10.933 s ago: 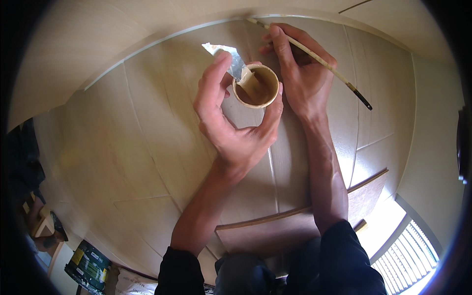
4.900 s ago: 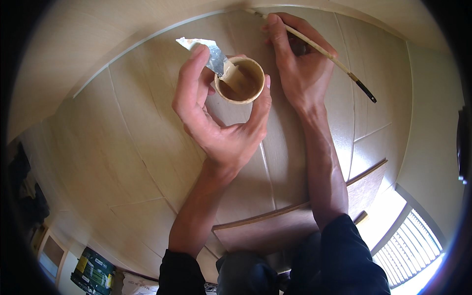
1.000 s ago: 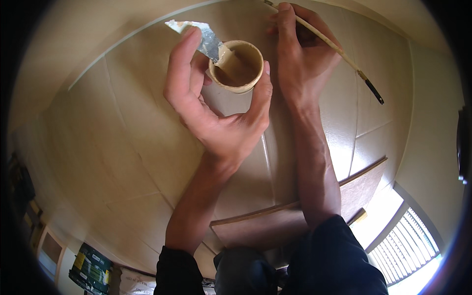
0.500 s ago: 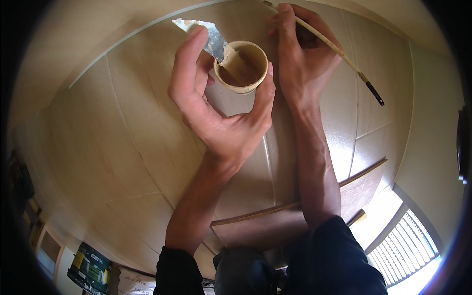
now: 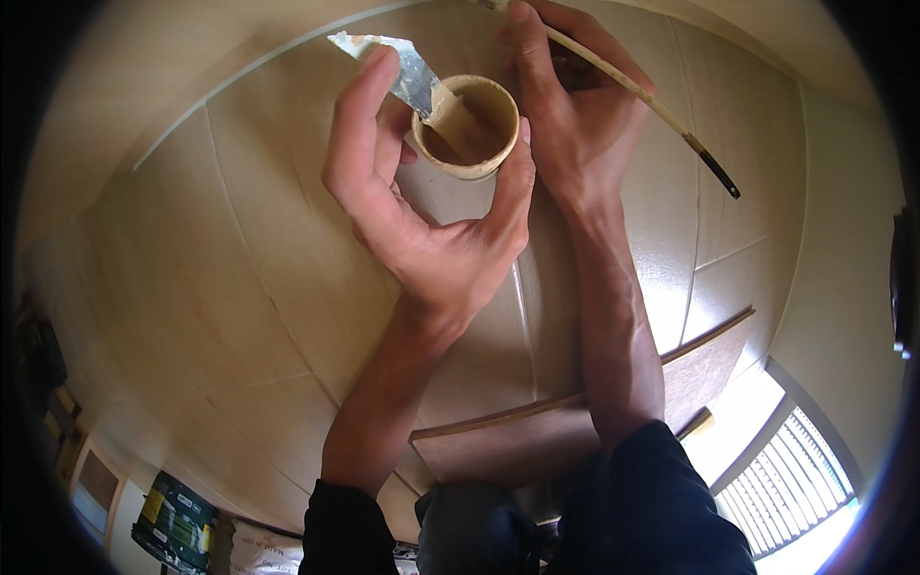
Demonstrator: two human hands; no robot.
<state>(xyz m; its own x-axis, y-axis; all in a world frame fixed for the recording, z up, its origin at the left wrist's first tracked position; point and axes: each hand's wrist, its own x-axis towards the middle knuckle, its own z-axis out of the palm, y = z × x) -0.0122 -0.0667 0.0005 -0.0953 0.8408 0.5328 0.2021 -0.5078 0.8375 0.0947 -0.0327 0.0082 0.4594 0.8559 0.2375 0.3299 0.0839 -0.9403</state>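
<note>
Left fingers (image 5: 356,125) are curved pretty wide round a little cup (image 5: 494,125), metal scraper (image 5: 414,84) poking out beside them, right fingers (image 5: 533,46) pinching a black-tipped stick (image 5: 673,121).

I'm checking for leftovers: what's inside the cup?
Inside the cup, the beige-coated end of a metal blade slants into a brownish interior; what lies beneath it is covered.

Site: indoors, apparently mid-renovation
Floor (image 5: 259,307): jointed, wood-look panels
Plank (image 5: 508,443): loose, brown, thin
Tub (image 5: 175,522): green, beside a printed white sack (image 5: 264,554)
Opening (image 5: 791,489): bright, slatted
</note>
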